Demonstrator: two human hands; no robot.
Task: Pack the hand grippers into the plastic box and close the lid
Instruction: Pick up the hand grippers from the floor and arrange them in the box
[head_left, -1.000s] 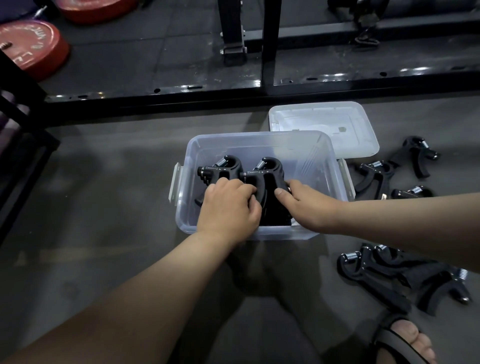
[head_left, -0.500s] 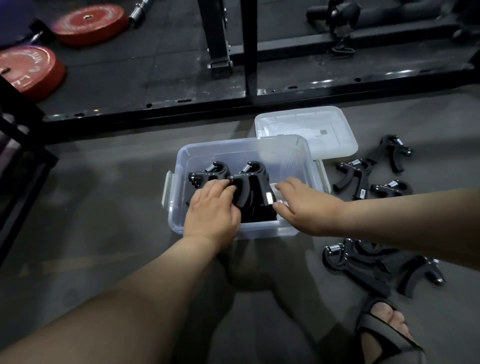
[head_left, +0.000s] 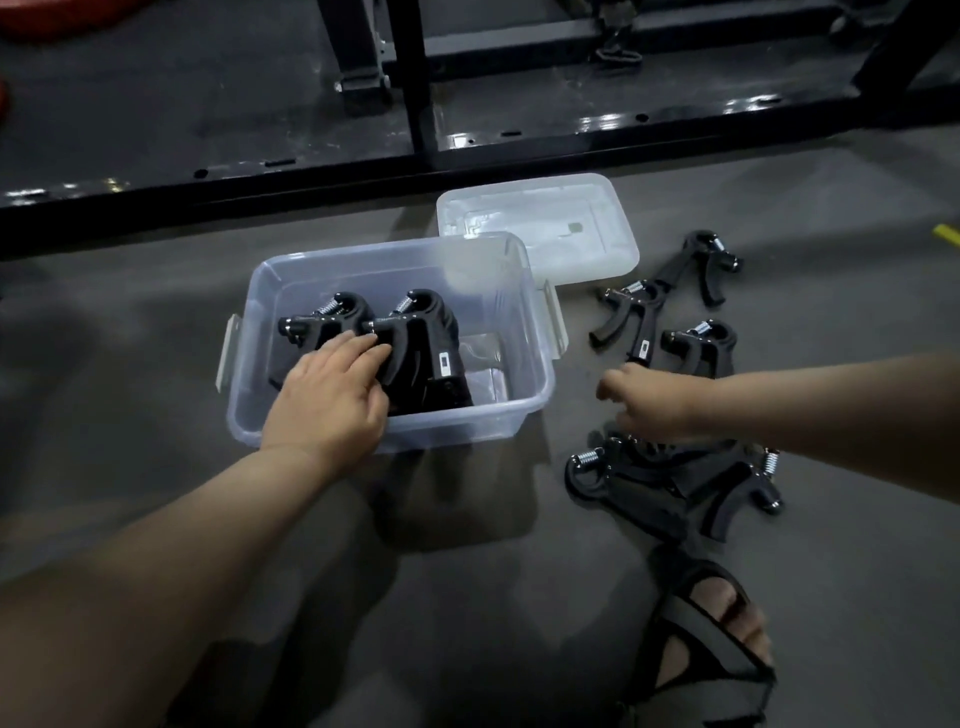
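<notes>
A clear plastic box (head_left: 524, 332) stands open on the grey floor. Black hand grippers (head_left: 421, 338) stand packed in its left half. My left hand (head_left: 332, 400) reaches over the box's front wall and rests with straight fingers on those grippers. My right hand (head_left: 649, 402) hovers outside the box to the right, fingers loosely curled and holding nothing, just above a pile of loose grippers (head_left: 649, 483). More grippers (head_left: 670, 306) lie farther back on the right. The white lid (head_left: 540, 228) lies flat behind the box.
A black steel rack frame (head_left: 415, 130) runs across the floor behind the box and lid. My sandalled foot (head_left: 711, 634) sits at the lower right, close to the gripper pile. Bare grey floor stretches to the left of the box.
My right hand has left the box and moved right, over the loose pile on the floor. My left hand stays on the grippers in the box. The camera has shifted.
</notes>
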